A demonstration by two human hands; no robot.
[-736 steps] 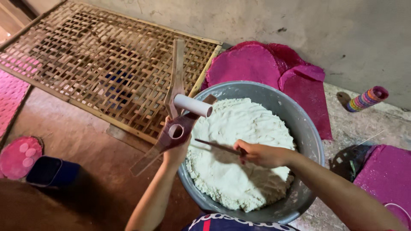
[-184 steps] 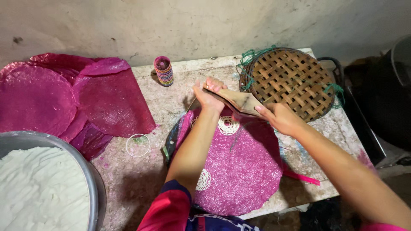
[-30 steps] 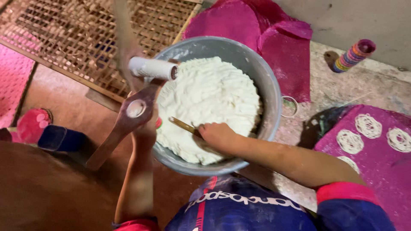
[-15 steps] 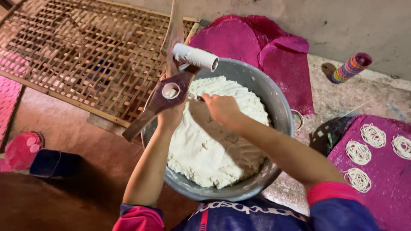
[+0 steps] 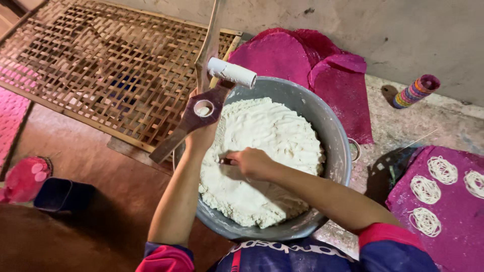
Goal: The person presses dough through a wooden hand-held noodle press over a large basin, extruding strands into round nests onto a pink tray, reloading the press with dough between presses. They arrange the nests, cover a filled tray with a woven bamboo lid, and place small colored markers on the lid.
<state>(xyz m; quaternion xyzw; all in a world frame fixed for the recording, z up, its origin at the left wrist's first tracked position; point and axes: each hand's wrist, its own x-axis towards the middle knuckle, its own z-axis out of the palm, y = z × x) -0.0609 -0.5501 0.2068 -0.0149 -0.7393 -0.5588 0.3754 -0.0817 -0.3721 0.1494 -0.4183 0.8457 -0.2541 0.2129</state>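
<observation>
— What does each hand have?

— The left hand (image 5: 201,136) is closed round the handle of a wooden press (image 5: 194,113), held above the near-left rim of the big metal basin (image 5: 330,131). The right hand (image 5: 250,162) is curled shut, knuckles up, pressed into the white dough (image 5: 267,151) at the middle of the basin; a thin dark bit shows at its fingers, but I cannot tell what it is.

— And the basin itself?

— Round, grey, smooth-walled, filled nearly to the rim with crumbly, lumpy white dough. The press is dark, flat wood with a round hole packed with dough (a white cylinder (image 5: 232,72) sticks out from its upper arm, over the basin's far rim).

— Around the basin?

— Behind it to the left, an open-weave bamboo rack (image 5: 101,75). Behind to the right, rough magenta round mats (image 5: 297,58), overlapping. To the right, another magenta mat (image 5: 454,216) carrying coiled white noodle nests (image 5: 426,189). Farther right and back, a stack of coloured rings (image 5: 416,91).
</observation>
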